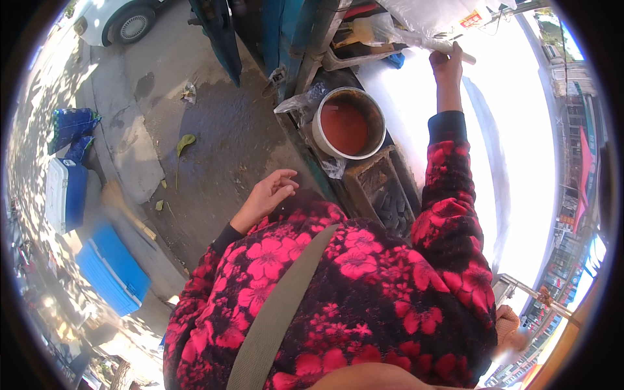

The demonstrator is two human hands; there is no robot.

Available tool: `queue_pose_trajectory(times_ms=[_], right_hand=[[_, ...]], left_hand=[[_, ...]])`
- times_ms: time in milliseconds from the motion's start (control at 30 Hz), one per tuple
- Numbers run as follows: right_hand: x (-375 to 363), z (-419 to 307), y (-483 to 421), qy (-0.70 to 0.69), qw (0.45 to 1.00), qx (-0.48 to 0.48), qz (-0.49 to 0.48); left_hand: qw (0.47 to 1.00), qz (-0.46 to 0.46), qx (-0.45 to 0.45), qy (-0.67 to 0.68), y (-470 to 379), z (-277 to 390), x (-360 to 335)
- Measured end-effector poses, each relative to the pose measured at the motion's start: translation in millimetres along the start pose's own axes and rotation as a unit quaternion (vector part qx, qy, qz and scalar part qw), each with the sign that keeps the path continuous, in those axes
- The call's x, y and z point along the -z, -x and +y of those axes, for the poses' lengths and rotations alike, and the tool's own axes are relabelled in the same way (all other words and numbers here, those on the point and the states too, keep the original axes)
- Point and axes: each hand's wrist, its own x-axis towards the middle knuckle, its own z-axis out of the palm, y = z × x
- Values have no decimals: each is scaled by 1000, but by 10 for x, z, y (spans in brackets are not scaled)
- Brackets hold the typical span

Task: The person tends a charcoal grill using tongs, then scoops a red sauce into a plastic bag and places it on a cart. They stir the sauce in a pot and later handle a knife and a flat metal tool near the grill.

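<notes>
My right hand (447, 61) reaches to the upper right, its fingers around a pale rod or roll (460, 52) beside clear plastic sheeting (424, 17). With fingers loosely curled and apart, my left hand (268, 195) hangs before my body and holds nothing. Between the two hands stands a round metal pot (379, 114) containing reddish liquid or sauce (343, 127). Crumpled clear plastic (304, 101) lies against the pot's left side. Nearer to me is a dirty rectangular metal tray (363, 183) with dark contents that I cannot identify.
A bright white surface (516, 161) fills the right. A blue metal post or frame (282, 48) rises beyond the pot. On the ground at left are a blue lidded box (113, 268), a white-lidded cooler (73, 195), a broom (127, 209) and a leaf (185, 142). A car (112, 22) stands farther off.
</notes>
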Motion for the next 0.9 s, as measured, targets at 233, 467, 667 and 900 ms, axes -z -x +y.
queue_pose_trajectory(times_ms=[233,467,667,900], right_hand=[[743,376,1745,-16,997,-63,-46],[933,617,2749,18,989,-94,-110],[1236,795,3633,78,969,-229,-55],[1333,1055,4014,127,969,-201,61]], left_hand=[[987,48,-144,-43,-624,493,162],[992,9,-129,-9,-826,344,123],[995,81,-57,14,-381,-474,288],[968,213,59,121,-206,-981,630]])
